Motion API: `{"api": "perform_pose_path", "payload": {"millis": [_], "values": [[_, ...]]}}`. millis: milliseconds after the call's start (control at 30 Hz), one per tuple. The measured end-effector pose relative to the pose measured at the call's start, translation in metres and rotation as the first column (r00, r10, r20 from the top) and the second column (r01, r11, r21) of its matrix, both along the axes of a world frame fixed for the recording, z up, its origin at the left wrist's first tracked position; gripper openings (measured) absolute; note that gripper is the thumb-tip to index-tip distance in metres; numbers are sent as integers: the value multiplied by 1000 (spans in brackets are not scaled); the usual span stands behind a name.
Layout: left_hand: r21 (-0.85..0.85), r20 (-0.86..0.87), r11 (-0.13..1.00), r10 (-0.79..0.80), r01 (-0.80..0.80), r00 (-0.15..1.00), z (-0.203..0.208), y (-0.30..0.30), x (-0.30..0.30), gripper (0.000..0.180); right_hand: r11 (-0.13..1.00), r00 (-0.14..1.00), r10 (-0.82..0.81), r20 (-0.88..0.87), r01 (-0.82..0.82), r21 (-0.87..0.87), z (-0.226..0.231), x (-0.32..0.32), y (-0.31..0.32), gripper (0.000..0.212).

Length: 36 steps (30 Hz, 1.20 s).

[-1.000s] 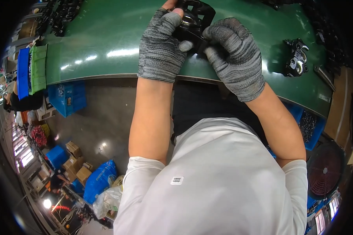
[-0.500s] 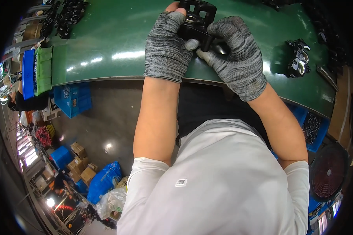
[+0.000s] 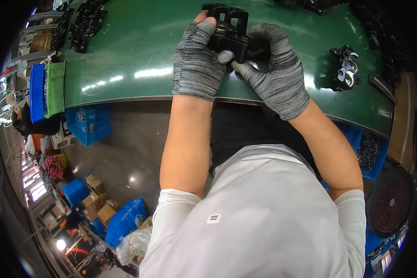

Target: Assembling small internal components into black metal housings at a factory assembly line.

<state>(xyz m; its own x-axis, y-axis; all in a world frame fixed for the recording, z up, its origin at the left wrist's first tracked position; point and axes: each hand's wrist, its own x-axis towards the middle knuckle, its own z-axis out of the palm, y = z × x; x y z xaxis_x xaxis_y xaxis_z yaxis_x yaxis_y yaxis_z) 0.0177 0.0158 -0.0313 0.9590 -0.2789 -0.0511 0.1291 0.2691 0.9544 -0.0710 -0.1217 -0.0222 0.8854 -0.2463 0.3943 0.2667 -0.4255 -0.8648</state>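
Note:
A black metal part that looks like a brake caliper (image 3: 234,39), with two window-like openings at its far side, is held above the green table. Its left side is in the grip of my left hand (image 3: 198,60), the thumb along its near edge. My right hand (image 3: 280,69) curls about its right end, thumb tip against the near lower corner. Grey knitted fingerless gloves cover both hands. Shadow hides part of the right fingers, and anything small between them cannot be made out. A similar caliper with shiny round bores (image 3: 346,68) lies on the table to the right.
Rows of black parts (image 3: 85,25) lie far left, with more along the right edge. A metal bar (image 3: 382,88) is near the right corner. Green (image 3: 55,88) and blue bins (image 3: 37,92) stand at the left edge. A blue crate of small parts (image 3: 369,153) sits below right.
The head view has shifted slightly, so the table and hands sit lower. My right hand's fingers have opened a little and drawn along the caliper's right end; my left hand keeps its hold.

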Motion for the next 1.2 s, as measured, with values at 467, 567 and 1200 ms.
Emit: {"api": "perform_pose_path", "payload": {"millis": [467,567,1200], "values": [[-255,-320,967,-58,-27,946,17,-6,5,53,989,1000,20,-18,-22,-145,6,1,-11,65],[-283,-313,954,5,-98,950,26,-10,2,59,994,996,67,-57,-62,91,11,1,-8,70],[434,501,419,624,-798,600,-12,226,175,99,959,958,243,-149,-260,-108,12,-15,-16,58]]}}
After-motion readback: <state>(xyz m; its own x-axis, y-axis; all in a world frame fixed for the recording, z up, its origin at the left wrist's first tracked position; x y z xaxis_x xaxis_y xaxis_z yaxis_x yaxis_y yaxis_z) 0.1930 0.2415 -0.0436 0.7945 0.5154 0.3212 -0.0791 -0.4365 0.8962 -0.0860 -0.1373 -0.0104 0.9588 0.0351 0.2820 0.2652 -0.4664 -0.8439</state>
